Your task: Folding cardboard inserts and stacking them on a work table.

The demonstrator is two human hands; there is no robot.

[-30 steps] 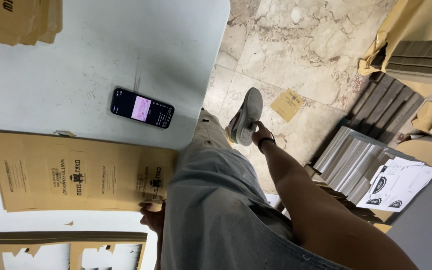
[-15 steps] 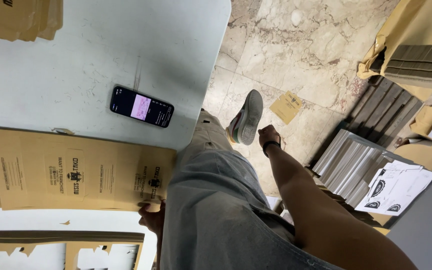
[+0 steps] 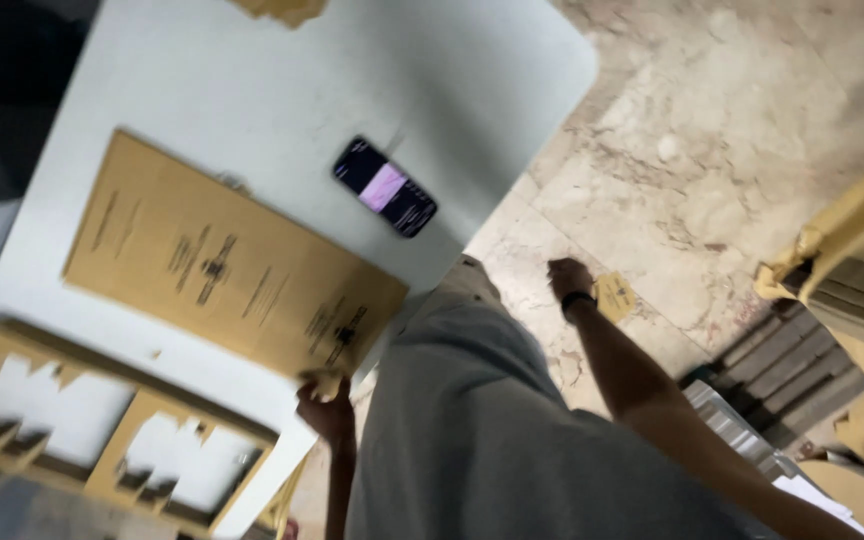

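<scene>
A flat brown printed cardboard sheet [image 3: 232, 270] lies on the white table [image 3: 252, 80]. My left hand [image 3: 327, 410] grips its near corner at the table's edge. My right hand [image 3: 569, 277], with a black band on the wrist, reaches down over the marble floor [image 3: 712, 150]. It is next to a small tan cardboard piece [image 3: 614, 296] and its fingers look curled, but blur hides whether it holds anything. My grey clothing [image 3: 492, 440] fills the lower middle of the view.
A black phone [image 3: 385, 187] with a lit screen lies on the table beyond the sheet. A punched-out cardboard frame [image 3: 102, 420] lies at the table's near left. Stacks of flat cardboard and grey sheets [image 3: 812, 340] stand on the floor at the right.
The view has swung and tilted. My right hand has risen from beside my shoe, which is out of view now. My left hand still holds the sheet's corner.
</scene>
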